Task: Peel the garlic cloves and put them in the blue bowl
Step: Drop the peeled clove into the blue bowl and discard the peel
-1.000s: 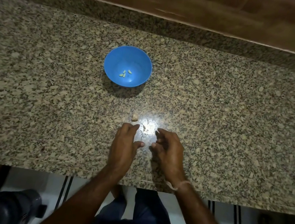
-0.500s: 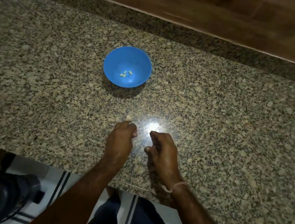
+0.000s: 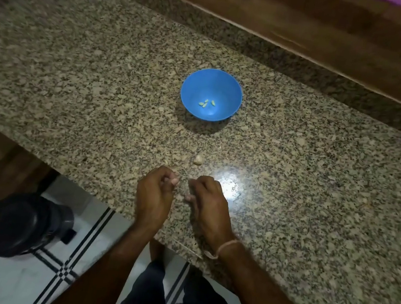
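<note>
Fingers [image 3: 174, 180] first: on my left hand [image 3: 154, 197] they are curled in tight, thumb tip against them, and I cannot tell whether anything is pinched inside. Right hand [image 3: 208, 204] is the same story, fingers folded under, contents hidden. The two hands sit just beside each other, low over the granite surface [image 3: 102, 73] near its front edge. A pale thread band [image 3: 226, 247] circles the right wrist.

At 12 o'clock from the hands, near them, one garlic clove [image 3: 198, 160] lies alone on the surface: small, pale, lumpy, apart from both hands. A bright glare spot [image 3: 228, 184] shines at 1 o'clock, right beside the right knuckles.

Further out at 12 o'clock stands the blue bowl [image 3: 199, 82], upright, well apart from the hands. A few small yellowish-green peeled cloves [image 3: 206, 103] cluster at its bottom.

Open granite spreads at 3 and 10 o'clock. The front edge runs diagonally from 9 toward 5 o'clock; a raised granite lip [image 3: 260, 47] closes the far side.
</note>
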A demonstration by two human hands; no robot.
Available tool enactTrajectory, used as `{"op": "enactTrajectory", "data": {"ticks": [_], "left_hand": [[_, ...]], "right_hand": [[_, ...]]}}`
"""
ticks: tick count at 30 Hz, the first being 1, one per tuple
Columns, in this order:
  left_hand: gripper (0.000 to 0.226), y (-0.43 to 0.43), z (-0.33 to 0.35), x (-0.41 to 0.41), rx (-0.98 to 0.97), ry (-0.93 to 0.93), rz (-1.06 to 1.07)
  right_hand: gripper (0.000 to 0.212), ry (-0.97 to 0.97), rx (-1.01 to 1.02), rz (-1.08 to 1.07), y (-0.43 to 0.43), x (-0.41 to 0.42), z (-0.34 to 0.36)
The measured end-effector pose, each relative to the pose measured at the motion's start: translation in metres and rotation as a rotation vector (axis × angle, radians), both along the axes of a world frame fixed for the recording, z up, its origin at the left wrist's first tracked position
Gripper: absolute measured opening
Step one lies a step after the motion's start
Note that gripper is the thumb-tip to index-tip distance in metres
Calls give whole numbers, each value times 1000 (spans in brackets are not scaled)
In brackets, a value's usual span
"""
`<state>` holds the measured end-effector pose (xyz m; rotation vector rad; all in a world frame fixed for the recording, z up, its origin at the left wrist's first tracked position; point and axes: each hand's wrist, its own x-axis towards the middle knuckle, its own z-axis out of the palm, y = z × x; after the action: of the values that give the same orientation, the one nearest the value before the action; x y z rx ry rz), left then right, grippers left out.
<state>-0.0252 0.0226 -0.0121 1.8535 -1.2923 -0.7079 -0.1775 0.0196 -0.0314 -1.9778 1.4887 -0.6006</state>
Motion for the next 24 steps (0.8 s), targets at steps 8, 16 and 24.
{"op": "enactTrajectory", "data": {"ticks": [8, 16, 24], "left_hand": [[18, 9, -2, -1, 98, 26, 69], [17, 19, 0, 6, 140, 159, 143], [19, 57, 14, 85, 82, 257, 358]], "right_hand": [[18, 142, -100, -29, -12, 9, 0], [26, 6, 217, -140, -3, 22, 10], [30, -815, 1037, -370, 8, 127, 51]]}}
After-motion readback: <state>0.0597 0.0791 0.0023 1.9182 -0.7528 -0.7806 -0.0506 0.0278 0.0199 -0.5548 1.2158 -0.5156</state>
